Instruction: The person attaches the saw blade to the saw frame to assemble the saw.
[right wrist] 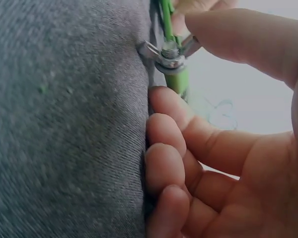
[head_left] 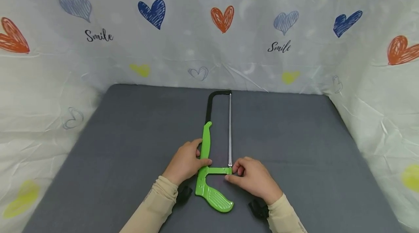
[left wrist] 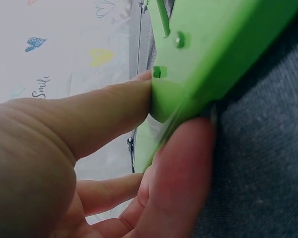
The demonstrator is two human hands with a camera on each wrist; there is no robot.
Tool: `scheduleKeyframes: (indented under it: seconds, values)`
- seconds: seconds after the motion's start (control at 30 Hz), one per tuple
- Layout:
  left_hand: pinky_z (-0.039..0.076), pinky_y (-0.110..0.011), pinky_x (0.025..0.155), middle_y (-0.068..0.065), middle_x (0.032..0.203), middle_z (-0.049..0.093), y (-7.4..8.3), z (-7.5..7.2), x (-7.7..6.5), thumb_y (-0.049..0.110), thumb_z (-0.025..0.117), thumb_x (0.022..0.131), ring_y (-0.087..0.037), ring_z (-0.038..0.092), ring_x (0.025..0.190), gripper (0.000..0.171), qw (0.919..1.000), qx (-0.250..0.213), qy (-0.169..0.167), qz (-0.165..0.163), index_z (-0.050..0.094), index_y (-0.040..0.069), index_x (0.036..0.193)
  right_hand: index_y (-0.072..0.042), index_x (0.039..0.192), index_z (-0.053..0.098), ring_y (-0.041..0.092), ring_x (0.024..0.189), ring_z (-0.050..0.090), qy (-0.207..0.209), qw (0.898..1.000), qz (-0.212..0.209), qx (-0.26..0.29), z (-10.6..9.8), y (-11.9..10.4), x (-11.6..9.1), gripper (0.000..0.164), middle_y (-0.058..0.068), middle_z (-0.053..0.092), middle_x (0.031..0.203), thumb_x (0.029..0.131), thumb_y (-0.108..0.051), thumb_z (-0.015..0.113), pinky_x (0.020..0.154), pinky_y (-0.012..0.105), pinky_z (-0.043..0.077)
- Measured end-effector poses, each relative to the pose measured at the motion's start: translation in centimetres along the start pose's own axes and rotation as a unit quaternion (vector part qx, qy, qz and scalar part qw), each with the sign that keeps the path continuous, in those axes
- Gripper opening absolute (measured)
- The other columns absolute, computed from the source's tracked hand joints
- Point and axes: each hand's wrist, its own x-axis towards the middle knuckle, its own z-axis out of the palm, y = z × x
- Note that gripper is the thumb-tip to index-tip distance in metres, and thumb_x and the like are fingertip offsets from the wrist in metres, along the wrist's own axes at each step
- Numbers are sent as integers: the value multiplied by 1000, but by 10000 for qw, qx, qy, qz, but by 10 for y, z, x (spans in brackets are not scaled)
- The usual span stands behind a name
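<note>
A hacksaw (head_left: 216, 198) with a green handle and frame lies on the grey table, its grip towards me. Its black front bow (head_left: 210, 107) points away, and the silver blade (head_left: 230, 131) runs along the right side. My left hand (head_left: 185, 162) holds the green frame just above the grip, thumb on one side and fingers on the other. At the near end of the blade, my right hand (head_left: 256, 178) has its thumb against a metal wing nut (right wrist: 171, 63). The right index fingertip (right wrist: 165, 99) is by the green post under the nut; the other right fingers curl against the cloth.
A dark grey cloth covers the table (head_left: 294, 135). White sheeting (head_left: 183, 47) printed with hearts and the word Smile hangs behind it and along both sides. Black wrist straps (head_left: 258, 209) sit at the beige sleeves (head_left: 286, 216).
</note>
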Motion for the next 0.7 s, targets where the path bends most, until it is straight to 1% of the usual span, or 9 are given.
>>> scheduleKeyframes:
  seconds: [0.13, 0.3, 0.43, 0.57, 0.7]
  values:
    - [53, -31, 66, -7, 100, 61, -2, 2, 1, 30, 91, 90, -19, 58, 79, 82, 9999, -137, -43, 3, 53, 6, 158, -26, 91, 72, 6, 69, 54, -85, 9999, 23, 119, -1, 2, -1, 22, -10, 61, 85, 91, -42, 87, 64, 25, 47]
    - [53, -31, 58, -9, 100, 60, -3, 3, 1, 27, 91, 90, -18, 60, 68, 82, 9990, -430, -92, -65, 51, 5, 159, -23, 92, 71, 5, 68, 52, -186, 9995, -178, 203, -4, 2, -2, 18, -7, 60, 85, 94, -36, 84, 63, 25, 46]
    - [53, -31, 58, -9, 100, 59, -2, 3, -1, 26, 91, 90, -18, 59, 66, 81, 9987, -500, -89, -59, 52, 4, 158, -21, 93, 71, 5, 69, 51, -287, 9989, -294, 235, -9, 2, -3, 12, -6, 59, 86, 97, -28, 80, 64, 25, 45]
    - [52, -31, 59, -9, 99, 59, -1, 1, -1, 26, 92, 89, -19, 58, 71, 81, 9991, -417, -38, -55, 53, 5, 157, -21, 94, 71, 4, 69, 51, -289, 9987, -374, 192, -9, 1, -2, 9, -7, 59, 85, 97, -25, 79, 65, 24, 45]
    - [53, -31, 58, -9, 100, 59, -1, -1, -2, 25, 92, 89, -19, 58, 69, 81, 9990, -439, -44, -49, 53, 5, 157, -20, 95, 72, 3, 69, 50, -289, 9985, -429, 178, -7, 1, -2, 7, -7, 59, 85, 97, -20, 79, 65, 24, 45]
